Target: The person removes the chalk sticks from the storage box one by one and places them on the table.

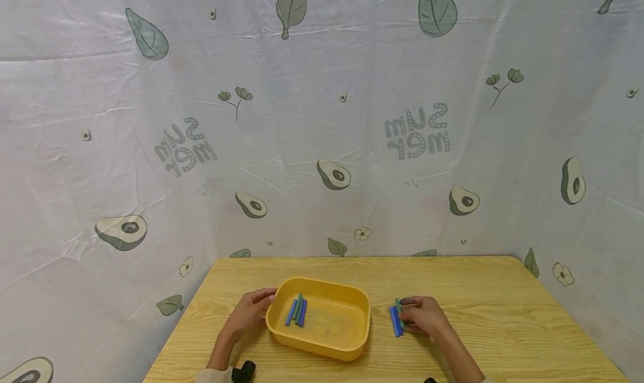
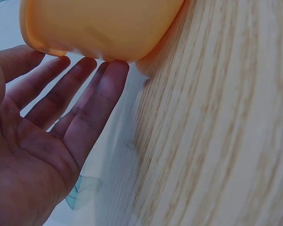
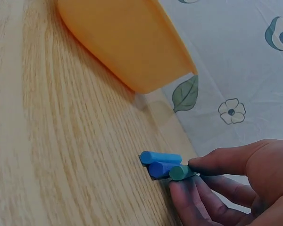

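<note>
A yellow plastic tub [image 1: 312, 345] stands on the table with several blue and green chalk sticks [image 1: 290, 312] lying in its left part. At its left end my left hand [image 1: 247, 316] touches the tub; in the left wrist view the fingertips [image 2: 117, 70] rest against its wall, with the fingers nearly straight. To the right of the tub, my right hand [image 1: 424, 317] pinches a green chalk stick [image 3: 180, 173] between thumb and fingers. Close beside it on the table lie a light blue chalk stick [image 3: 160, 157] and a darker blue one [image 3: 161, 168].
The wooden table [image 1: 503, 316] carries the tub and the loose chalk. Behind it hangs a pale sheet [image 1: 302, 131] printed with avocados and leaves. Dusty smudges mark the tub's floor. Dark smudges show on the right fingertips.
</note>
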Demonstrator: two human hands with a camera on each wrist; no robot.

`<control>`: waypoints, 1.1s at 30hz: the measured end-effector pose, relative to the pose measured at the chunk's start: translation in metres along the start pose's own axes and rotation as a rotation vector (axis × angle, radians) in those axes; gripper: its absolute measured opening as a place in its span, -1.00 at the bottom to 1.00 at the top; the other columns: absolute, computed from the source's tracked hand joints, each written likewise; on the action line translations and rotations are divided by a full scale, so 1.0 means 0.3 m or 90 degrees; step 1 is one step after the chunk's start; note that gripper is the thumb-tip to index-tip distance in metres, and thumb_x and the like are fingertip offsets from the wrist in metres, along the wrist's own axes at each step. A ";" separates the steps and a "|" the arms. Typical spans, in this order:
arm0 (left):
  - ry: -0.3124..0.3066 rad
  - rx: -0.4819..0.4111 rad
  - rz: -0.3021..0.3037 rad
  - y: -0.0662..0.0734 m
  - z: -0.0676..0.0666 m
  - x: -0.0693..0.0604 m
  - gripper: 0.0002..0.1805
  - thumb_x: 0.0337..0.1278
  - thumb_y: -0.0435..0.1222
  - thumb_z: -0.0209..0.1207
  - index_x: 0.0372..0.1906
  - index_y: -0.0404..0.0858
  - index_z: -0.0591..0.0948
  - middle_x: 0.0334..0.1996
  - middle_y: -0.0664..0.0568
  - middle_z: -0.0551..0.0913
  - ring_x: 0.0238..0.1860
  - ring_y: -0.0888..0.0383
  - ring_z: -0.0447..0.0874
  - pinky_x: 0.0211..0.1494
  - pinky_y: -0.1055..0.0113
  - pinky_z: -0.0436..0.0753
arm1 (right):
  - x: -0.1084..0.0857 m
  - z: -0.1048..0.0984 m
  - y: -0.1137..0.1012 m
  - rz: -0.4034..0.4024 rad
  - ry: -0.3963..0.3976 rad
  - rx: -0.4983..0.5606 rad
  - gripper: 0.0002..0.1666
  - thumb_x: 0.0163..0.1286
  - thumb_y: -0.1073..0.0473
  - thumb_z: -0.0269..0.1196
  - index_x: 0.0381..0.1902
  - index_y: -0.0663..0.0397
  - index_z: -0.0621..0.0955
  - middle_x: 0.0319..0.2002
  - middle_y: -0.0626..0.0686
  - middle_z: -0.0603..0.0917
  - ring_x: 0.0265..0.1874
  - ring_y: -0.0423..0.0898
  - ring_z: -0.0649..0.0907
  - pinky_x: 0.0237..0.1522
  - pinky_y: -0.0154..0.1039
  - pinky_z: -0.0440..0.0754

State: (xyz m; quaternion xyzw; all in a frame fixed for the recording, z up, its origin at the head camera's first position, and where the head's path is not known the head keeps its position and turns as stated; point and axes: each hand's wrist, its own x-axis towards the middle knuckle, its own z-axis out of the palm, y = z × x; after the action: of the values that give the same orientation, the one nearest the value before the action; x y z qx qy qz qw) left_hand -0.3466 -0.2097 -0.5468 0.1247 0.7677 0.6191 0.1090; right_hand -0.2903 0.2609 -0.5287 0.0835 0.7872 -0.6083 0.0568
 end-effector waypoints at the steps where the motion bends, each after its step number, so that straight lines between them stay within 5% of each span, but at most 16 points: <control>1: 0.000 0.001 0.001 0.000 0.000 0.000 -0.40 0.66 -0.06 0.13 0.52 -0.36 0.51 0.47 -0.35 0.54 0.20 -0.06 0.78 0.09 0.04 0.85 | -0.002 0.001 -0.001 -0.003 0.001 -0.007 -0.43 0.42 0.40 0.33 0.33 0.58 0.53 0.00 0.37 0.75 -0.20 -0.07 0.77 -0.21 -0.13 0.85; 17: -0.004 0.004 0.007 0.002 0.001 -0.001 -0.41 0.67 -0.06 0.13 0.52 -0.35 0.50 0.46 -0.35 0.55 0.22 -0.09 0.77 0.08 0.04 0.85 | -0.010 0.010 0.006 -0.002 0.029 -0.071 -0.52 0.32 0.38 0.41 0.18 0.48 0.66 -0.04 0.31 0.79 -0.18 0.01 0.81 -0.18 -0.01 0.86; 33: -0.004 0.002 0.018 -0.002 0.001 -0.004 -0.42 0.68 -0.09 0.12 0.52 -0.37 0.50 0.47 -0.36 0.53 0.24 -0.10 0.76 0.10 0.04 0.85 | -0.018 0.009 -0.001 0.011 0.026 -0.034 -0.46 0.40 0.31 0.37 0.28 0.46 0.61 -0.02 0.26 0.77 -0.17 -0.04 0.79 -0.19 -0.07 0.83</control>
State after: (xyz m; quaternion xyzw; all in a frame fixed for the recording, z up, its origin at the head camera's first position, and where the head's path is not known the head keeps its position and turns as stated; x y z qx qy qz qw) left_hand -0.3455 -0.2100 -0.5474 0.1373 0.7664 0.6191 0.1026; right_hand -0.2852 0.2578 -0.5280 0.1010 0.8034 -0.5848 0.0480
